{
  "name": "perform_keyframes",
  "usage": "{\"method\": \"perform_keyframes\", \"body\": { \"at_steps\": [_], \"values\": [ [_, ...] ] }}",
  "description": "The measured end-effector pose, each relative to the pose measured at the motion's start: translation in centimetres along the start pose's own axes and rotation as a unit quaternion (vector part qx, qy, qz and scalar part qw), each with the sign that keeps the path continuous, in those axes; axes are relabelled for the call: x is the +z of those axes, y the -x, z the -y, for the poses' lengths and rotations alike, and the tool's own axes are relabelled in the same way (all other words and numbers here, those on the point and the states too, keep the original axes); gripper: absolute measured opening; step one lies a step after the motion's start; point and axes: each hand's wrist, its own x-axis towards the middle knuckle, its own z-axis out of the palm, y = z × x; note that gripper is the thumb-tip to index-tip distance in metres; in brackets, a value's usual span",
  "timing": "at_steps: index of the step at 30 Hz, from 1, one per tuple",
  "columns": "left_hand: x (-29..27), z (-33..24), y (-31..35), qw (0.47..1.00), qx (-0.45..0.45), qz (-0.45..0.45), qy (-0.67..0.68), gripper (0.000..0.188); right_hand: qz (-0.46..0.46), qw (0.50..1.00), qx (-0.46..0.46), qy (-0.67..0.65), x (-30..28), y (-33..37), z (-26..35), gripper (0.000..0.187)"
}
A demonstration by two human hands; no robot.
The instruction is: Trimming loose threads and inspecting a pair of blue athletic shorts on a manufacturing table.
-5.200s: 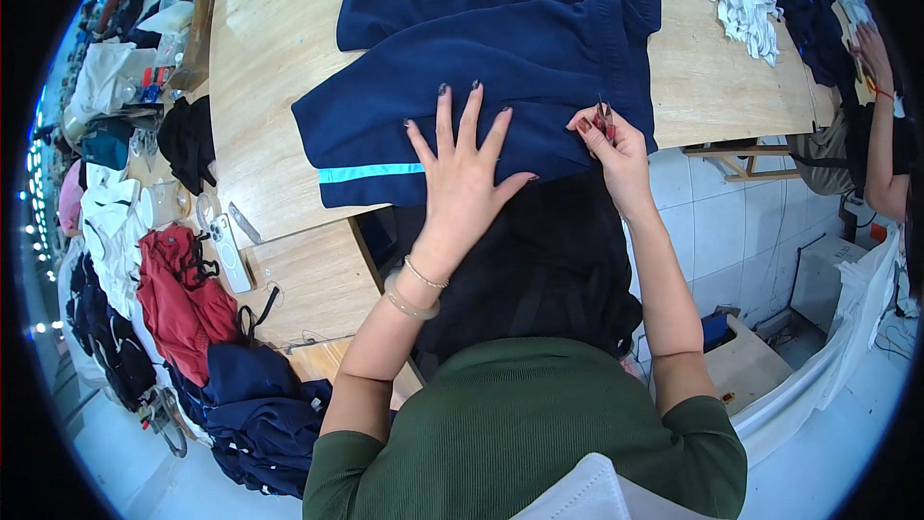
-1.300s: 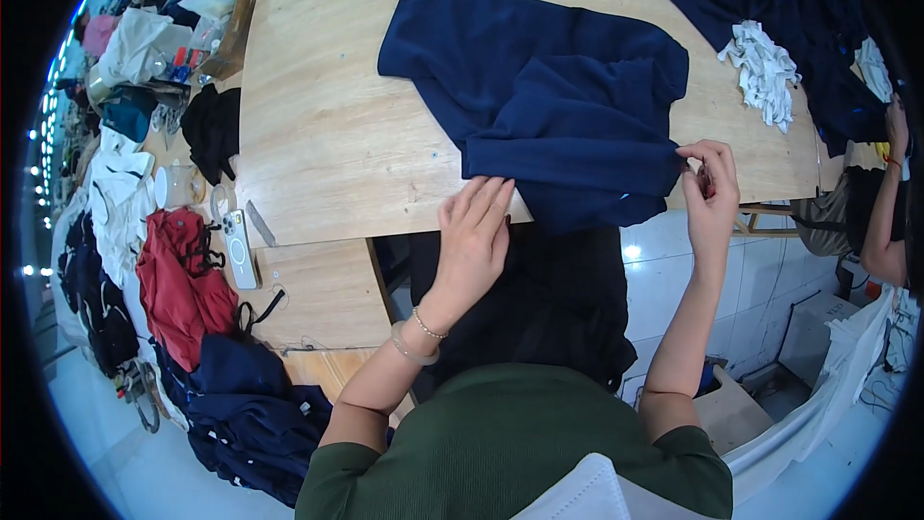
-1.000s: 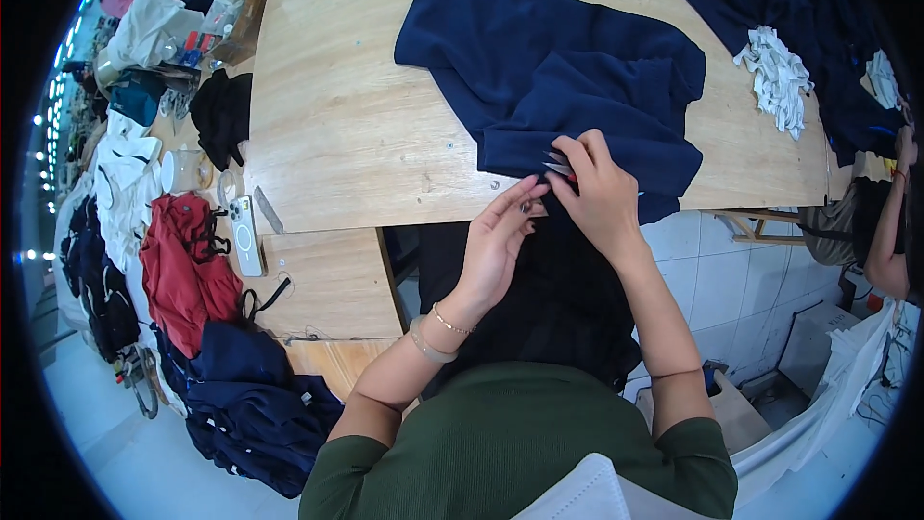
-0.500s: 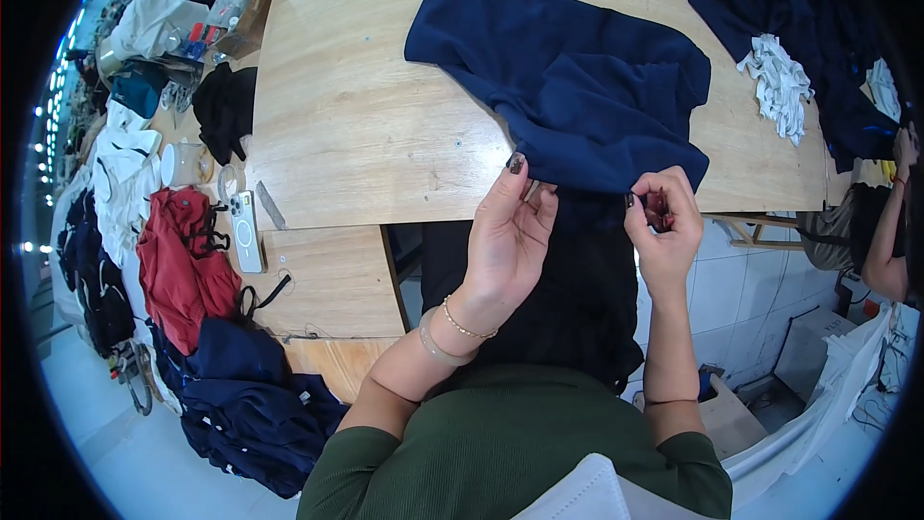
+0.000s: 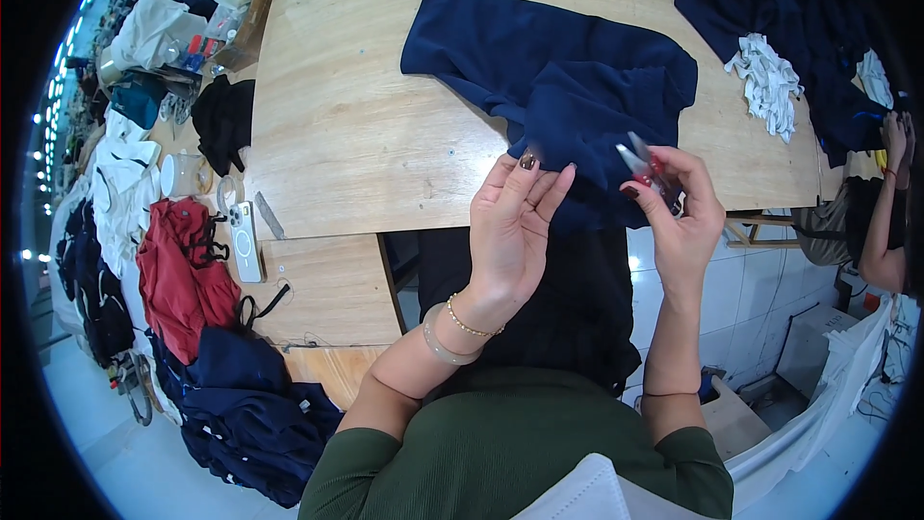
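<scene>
A dark navy garment (image 5: 577,63) lies bunched on the wooden table, its near part hanging over the front edge. In my right hand (image 5: 685,207) is a pair of small thread snips (image 5: 643,162) with red handles, their silver blades pointing up and left, just over the cloth. My left hand (image 5: 512,217), wearing a bracelet and a bangle, is at the garment's near left edge with the thumb raised and the fingers curled together. A small blurred spot shows at its thumb tip; what the fingers pinch cannot be made out.
The pale wooden table (image 5: 337,116) carries white crumpled cloth (image 5: 766,87) and more navy fabric (image 5: 760,0) at the right. Leftward are a phone (image 5: 246,243), a red garment (image 5: 183,265), black cloth (image 5: 224,120) and a cardboard box (image 5: 252,19). Another person's arm (image 5: 885,221) shows far right.
My right hand has lifted off the garment's near edge and turned, bringing the snips into sight. The garment has shifted slightly left, and its near edge hangs lower. My left hand has stayed nearly in place.
</scene>
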Motion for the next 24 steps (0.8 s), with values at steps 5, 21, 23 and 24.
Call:
{"method": "perform_keyframes", "body": {
  "at_steps": [5,21,23,24],
  "values": [
    [0.3,0.2,-0.2,1.000,0.007,0.011,-0.002,0.012,0.010,0.993,-0.100,0.058,1.3,-0.6,0.3,0.024],
    [0.5,0.3,-0.5,0.999,0.016,0.012,-0.025,0.015,0.020,0.987,-0.138,0.078,2.4,-1.6,0.7,0.026],
    [0.5,0.2,-0.4,1.000,0.013,0.011,-0.025,0.015,0.003,0.986,-0.147,0.077,2.3,-1.4,0.5,0.026],
    [0.5,0.2,-0.5,1.000,0.014,0.011,-0.021,0.013,0.003,0.986,-0.148,0.076,2.2,-1.3,0.5,0.026]
  ]
}}
